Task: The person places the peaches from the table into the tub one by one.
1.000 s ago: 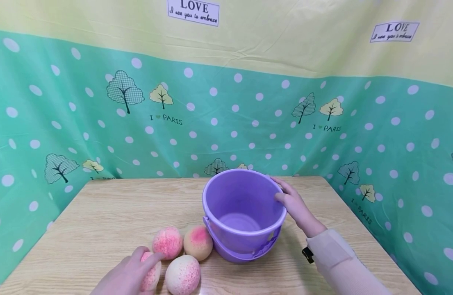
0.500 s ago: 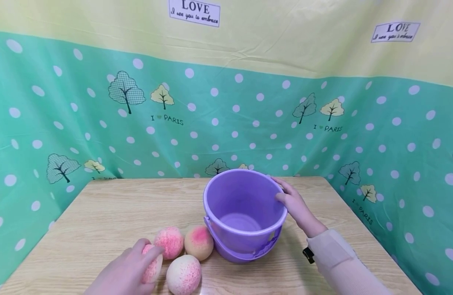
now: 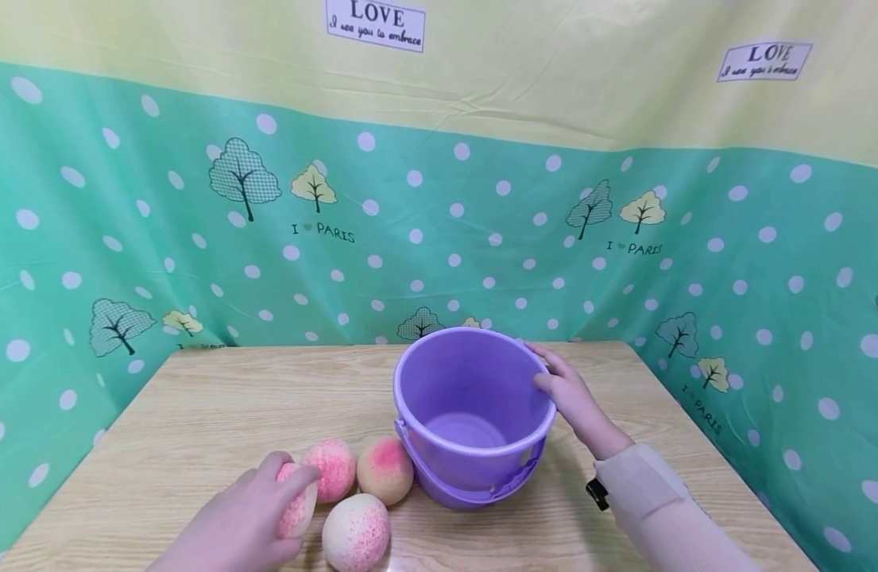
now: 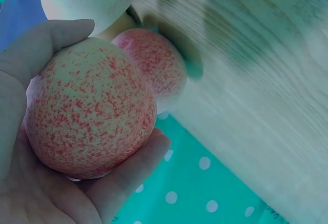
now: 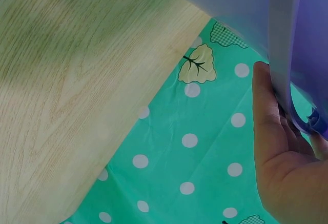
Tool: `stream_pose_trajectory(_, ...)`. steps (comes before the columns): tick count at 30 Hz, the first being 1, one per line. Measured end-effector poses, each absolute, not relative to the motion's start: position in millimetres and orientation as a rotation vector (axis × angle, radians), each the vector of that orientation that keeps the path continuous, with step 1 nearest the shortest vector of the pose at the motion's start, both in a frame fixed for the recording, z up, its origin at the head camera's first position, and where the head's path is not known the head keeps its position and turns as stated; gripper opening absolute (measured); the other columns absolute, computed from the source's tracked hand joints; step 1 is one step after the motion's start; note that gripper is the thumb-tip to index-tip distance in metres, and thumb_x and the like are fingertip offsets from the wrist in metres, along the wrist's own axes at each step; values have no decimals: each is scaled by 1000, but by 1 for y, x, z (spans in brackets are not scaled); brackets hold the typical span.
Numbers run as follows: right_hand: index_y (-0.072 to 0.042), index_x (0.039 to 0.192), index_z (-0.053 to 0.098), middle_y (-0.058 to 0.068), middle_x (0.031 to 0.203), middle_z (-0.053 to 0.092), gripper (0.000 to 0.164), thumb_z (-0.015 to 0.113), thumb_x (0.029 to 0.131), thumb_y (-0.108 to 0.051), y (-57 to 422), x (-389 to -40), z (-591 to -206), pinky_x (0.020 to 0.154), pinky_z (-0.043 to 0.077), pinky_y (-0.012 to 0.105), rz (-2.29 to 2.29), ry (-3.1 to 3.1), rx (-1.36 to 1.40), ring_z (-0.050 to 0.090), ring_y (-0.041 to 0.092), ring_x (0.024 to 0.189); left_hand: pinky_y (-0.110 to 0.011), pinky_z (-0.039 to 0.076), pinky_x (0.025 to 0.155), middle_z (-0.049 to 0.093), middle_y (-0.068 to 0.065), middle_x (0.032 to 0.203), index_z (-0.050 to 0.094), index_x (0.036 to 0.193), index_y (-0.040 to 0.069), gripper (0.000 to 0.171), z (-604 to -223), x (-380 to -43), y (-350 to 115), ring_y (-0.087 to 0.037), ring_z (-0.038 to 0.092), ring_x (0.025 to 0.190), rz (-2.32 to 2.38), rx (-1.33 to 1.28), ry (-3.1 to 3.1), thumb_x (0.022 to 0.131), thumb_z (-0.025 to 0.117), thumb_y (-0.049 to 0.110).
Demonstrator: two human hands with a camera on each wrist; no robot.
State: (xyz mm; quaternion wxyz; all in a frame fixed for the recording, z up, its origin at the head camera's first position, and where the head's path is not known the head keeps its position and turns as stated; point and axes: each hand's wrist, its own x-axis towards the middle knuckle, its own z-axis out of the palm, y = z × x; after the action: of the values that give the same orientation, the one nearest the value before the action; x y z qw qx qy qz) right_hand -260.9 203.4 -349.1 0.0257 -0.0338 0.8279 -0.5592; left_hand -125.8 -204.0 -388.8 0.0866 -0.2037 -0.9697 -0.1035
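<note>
My left hand (image 3: 231, 516) grips a pale toy peach (image 4: 92, 111) with red speckles, thumb on one side and fingers curled round the other in the left wrist view. Three more peaches lie close by: a pink speckled peach (image 3: 331, 470), a tan peach (image 3: 384, 473) with a pink blush against the bucket, and a whitish peach (image 3: 356, 532) nearer the front. The purple bucket (image 3: 474, 373) tilts toward me, its inside bare. On its right side my right hand (image 3: 574, 397) holds the rim, thumb at the lip and fingers behind the outer wall.
The bucket's handle (image 3: 513, 483) hangs down at its front. A wooden table (image 3: 267, 389) bears everything, and a green dotted cloth (image 3: 381, 238) with printed trees rises behind and at both sides. A black object (image 3: 597, 494) sticks out below the right sleeve.
My left hand has shifted slightly, and the peach in it is a little higher and turned within the grip. The bucket, my right hand and the other peaches stay put.
</note>
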Motion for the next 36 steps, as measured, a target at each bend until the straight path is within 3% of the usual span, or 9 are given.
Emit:
stream_pose_trajectory(5,-10,154,34,31,144,46,74,47,81,-2,203,-262,-349,91,53,39,-1728,2561,-107,60,40,118,-25,40,55,51,3,93,59,109,30,50,-384,-126,-202,-9,45,70,-304,-591,-2863,65,81,23)
stream_pose_trajectory(13,-9,154,34,32,143,46,74,47,81,-2,203,-263,-350,90,54,38,-1726,2564,-122,60,39,117,-27,44,57,52,3,96,61,118,31,55,-377,-126,-200,-9,46,73,-275,-536,-2860,67,82,28)
stream_pose_trajectory(36,-11,153,36,32,145,45,72,48,83,-3,203,-260,-349,96,52,47,-1715,2577,-115,56,45,122,-22,36,56,46,9,90,61,115,32,55,-360,-122,-194,-6,41,69,-251,-586,-2768,65,80,24)
